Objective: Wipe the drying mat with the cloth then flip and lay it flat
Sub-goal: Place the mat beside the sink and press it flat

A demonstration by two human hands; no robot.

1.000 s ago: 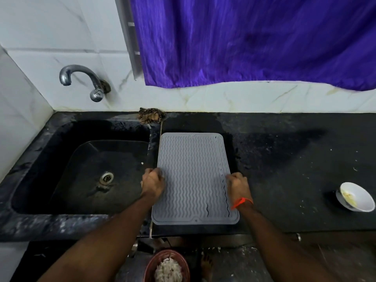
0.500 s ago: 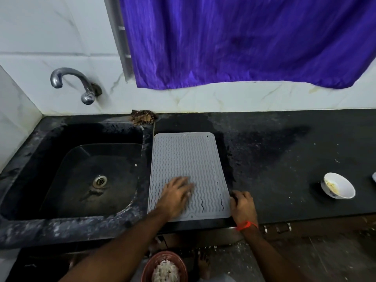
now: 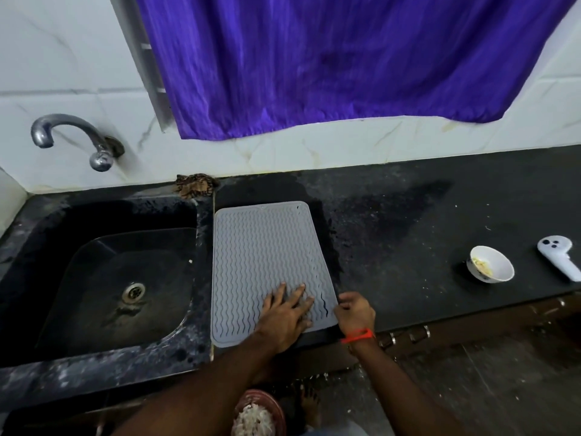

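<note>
i press my left hand (image 3: 287, 313) flat, fingers spread, on the near right part of the drying mat (image 3: 264, 256). my right hand (image 3: 355, 313) sits at the mat's 4 o'clock edge, fingers curled; i cannot tell whether it pinches the rim. to lay it well, i judge i should smooth outward toward 12 o'clock and keep the near edge on the desk (image 3: 408, 221). the mat is grey, wavy-ribbed, flat, just beside the sink (image 3: 103, 278) at 9 o'clock.

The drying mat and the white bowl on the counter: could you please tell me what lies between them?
In the head view, only bare, speckled black counter lies between the drying mat and the white bowl; nothing stands there.
</note>
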